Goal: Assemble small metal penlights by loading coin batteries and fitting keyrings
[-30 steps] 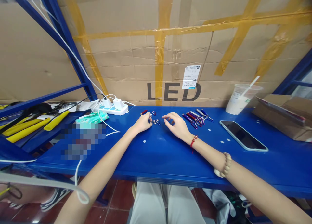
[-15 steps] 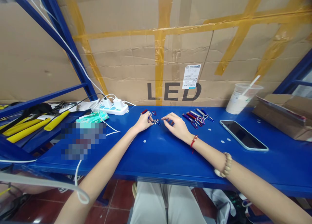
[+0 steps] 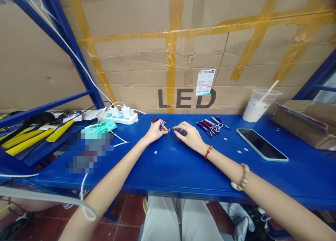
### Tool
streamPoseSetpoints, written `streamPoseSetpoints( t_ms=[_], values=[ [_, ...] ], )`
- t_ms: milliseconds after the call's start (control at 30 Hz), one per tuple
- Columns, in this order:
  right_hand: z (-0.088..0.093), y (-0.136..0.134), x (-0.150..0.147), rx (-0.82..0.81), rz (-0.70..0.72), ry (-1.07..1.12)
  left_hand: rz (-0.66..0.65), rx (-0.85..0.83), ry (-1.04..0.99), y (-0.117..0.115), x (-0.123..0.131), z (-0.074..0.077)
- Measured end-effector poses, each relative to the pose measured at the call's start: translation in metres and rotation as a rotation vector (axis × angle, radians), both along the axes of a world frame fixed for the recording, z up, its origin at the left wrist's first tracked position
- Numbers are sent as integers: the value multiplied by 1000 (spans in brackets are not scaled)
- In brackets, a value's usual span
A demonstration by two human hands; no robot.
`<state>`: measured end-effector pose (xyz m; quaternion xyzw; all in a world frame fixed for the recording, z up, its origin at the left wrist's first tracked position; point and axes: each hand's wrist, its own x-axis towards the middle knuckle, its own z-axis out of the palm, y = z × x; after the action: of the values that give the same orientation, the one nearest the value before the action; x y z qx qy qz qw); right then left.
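Note:
My left hand [image 3: 155,132] is closed in a pinch around a small keychain with a blue carabiner [image 3: 170,130], which sticks out past my fingertips. Most of this keychain is hidden by the fingers. Just behind that hand lies a red metal tube [image 3: 154,120], and a red carabiner [image 3: 165,122] shows beside it. My right hand [image 3: 189,135] hovers close by on the other side, its fingers curved and apart with nothing between them. To its right rests a pile of several tube keychains [image 3: 210,125] in purple, red, silver and blue, with carabiners.
A phone [image 3: 262,144] lies on the blue table [image 3: 168,171], with a drink cup [image 3: 258,106] and an open cardboard box [image 3: 304,125] behind it. On the left are a power strip [image 3: 126,118], white cables and a green tissue pack [image 3: 101,128]. A large carton [image 3: 141,69] stands at the back.
My left fingers and thumb have drawn further over the blue carabiner piece, covering more of its metal parts. My right hand stays nearly where it was.

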<state>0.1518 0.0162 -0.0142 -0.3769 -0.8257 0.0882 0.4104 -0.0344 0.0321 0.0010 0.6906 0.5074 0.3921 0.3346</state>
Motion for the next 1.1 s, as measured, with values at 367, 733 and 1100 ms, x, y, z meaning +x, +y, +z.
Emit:
streamPoseSetpoints(
  t_ms=[367, 733, 1100],
  values=[
    [1, -3, 2, 225, -32, 106, -147, -413, -566, -12, 16, 7],
    [1, -3, 1, 266, -86, 13, -212, -367, -491, -20, 22, 6],
    [3, -4, 2, 252, 1, 111, -290, -119, -119, -25, 23, 3]
  ],
)
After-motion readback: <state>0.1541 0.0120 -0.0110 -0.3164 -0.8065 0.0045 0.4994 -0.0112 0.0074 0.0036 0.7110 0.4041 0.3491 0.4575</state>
